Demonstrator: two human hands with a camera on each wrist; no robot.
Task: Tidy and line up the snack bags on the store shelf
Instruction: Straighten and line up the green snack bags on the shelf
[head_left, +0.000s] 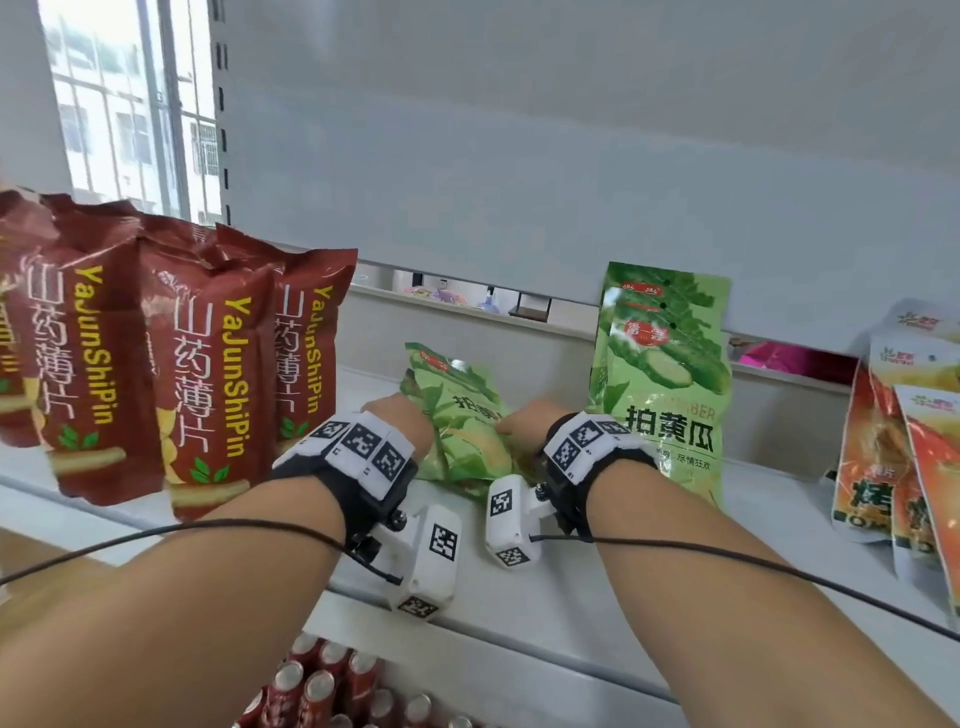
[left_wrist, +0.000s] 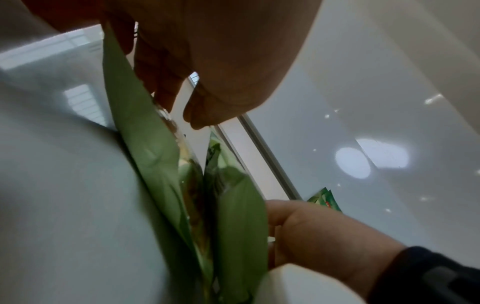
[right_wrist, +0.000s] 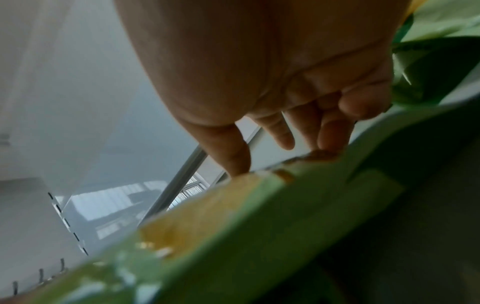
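A green cucumber snack bag (head_left: 462, 431) leans tilted on the white shelf (head_left: 571, 587), at its middle. My left hand (head_left: 397, 415) grips its left side and my right hand (head_left: 519, 423) grips its right side. In the left wrist view, the left hand (left_wrist: 176, 107) pinches the bag (left_wrist: 155, 154) at its upper edge, with the right hand (left_wrist: 298, 230) curled round the other side. In the right wrist view, the right hand (right_wrist: 280, 156) has thumb and fingers on the bag's (right_wrist: 259, 226) edge. A second green bag (head_left: 660, 374) stands upright against the back wall, just to the right.
Several red-brown snack bags (head_left: 208, 374) stand in a row on the left, close to my left wrist. Orange bags (head_left: 883, 457) lean at the right end. Red cans (head_left: 322, 686) fill the shelf below. Bare shelf lies in front of the green bags.
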